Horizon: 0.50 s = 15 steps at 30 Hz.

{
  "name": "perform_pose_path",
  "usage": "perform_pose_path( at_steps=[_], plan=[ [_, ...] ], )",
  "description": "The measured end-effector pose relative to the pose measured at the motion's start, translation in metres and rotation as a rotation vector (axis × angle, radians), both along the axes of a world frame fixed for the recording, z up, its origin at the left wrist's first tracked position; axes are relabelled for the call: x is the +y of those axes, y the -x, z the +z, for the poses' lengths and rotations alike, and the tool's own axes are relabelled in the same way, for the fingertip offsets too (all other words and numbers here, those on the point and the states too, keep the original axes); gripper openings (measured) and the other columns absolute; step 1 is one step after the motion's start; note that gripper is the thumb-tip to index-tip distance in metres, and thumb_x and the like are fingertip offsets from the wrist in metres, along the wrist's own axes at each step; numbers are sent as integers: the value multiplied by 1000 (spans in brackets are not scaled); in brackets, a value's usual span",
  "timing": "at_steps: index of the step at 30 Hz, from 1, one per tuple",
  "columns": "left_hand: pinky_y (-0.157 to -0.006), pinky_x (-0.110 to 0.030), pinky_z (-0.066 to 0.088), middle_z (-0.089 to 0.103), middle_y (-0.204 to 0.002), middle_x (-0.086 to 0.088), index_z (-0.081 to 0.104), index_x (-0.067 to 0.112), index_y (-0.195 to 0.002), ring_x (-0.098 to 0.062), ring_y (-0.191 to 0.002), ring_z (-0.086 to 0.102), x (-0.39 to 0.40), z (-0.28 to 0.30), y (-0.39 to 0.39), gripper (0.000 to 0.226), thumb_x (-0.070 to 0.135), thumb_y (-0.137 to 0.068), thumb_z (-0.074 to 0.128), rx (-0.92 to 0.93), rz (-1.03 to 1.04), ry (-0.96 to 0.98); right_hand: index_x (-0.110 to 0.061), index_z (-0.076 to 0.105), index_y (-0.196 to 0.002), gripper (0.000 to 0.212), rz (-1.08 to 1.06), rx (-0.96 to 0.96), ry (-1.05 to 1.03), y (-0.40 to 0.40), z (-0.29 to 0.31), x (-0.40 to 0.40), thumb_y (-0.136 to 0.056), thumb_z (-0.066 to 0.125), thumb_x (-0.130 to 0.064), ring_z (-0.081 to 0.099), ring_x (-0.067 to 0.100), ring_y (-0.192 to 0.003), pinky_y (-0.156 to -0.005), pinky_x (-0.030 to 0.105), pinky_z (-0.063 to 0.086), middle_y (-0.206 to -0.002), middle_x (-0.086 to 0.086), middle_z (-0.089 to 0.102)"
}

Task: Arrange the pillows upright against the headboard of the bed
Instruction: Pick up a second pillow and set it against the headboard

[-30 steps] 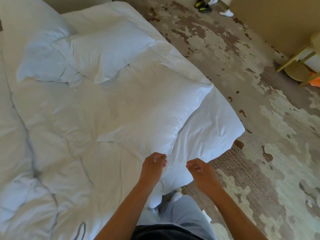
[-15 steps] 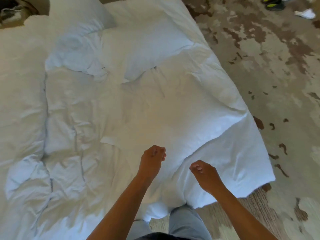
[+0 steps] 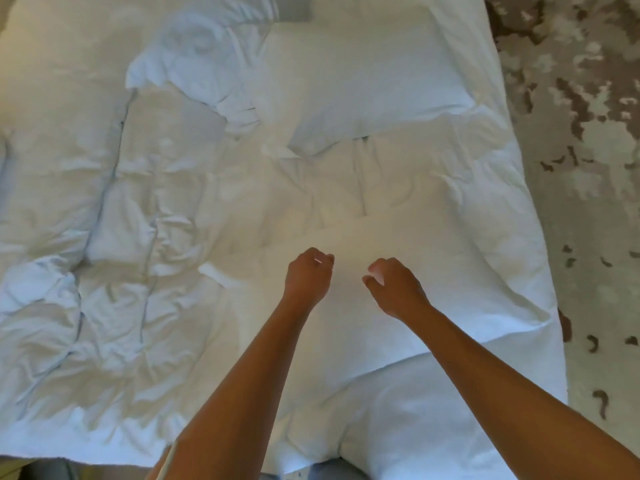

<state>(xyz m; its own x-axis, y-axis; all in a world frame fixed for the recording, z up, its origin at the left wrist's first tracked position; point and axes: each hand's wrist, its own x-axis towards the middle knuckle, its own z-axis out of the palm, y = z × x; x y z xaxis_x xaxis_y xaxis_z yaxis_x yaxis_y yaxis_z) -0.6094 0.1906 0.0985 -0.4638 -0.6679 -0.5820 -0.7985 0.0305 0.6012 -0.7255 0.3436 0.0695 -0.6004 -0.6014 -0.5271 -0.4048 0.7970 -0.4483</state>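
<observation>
We see a rumpled white duvet (image 3: 145,258) spread across the mattress, creased and quilted, its near edge hanging over the side. To the right lies a worn carpet (image 3: 588,174), pale with dark brown blotches. At the bottom edge, a strip of grey trousers (image 3: 332,471) shows

Three white pillows were counted on the one bed (image 3: 519,188): a near pillow (image 3: 433,299) lying flat under the arms, a smooth far pillow (image 3: 363,91) at the upper right, and a crumpled pillow (image 3: 204,67) beside it to the left, though that one may have been bunched bedding, as white folds blurred together. One rumpled duvet (image 3: 104,254) covered the bed. Two hands showed, a left hand (image 3: 308,277) and a right hand (image 3: 394,289).
</observation>
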Motion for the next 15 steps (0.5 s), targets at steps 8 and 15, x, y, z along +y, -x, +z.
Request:
perform_pose_path(
  at_steps=[8, 15],
  plan=[
    [-101, -43, 50, 64, -124, -8, 66, 18, -123, -27, -118, 60, -58, -83, 43, 38, 43, -98, 53, -127, -87, 109, -17, 56, -144, 48, 201, 117, -49, 65, -52, -74, -102, 55, -42, 48, 28, -137, -111, 40, 43, -152, 4, 51],
    [-94, -41, 50, 67, -123, -8, 67, 16, -117, -29, -115, 60, -107, -152, 49, 44, 48, -94, 48, -257, -241, 93, -21, 57, -142, 55, 301, 137, -181, 103, -110, -124, -103, 40, -57, 57, 32, -129, -110, 42, 41, -143, 7, 61]
  ],
)
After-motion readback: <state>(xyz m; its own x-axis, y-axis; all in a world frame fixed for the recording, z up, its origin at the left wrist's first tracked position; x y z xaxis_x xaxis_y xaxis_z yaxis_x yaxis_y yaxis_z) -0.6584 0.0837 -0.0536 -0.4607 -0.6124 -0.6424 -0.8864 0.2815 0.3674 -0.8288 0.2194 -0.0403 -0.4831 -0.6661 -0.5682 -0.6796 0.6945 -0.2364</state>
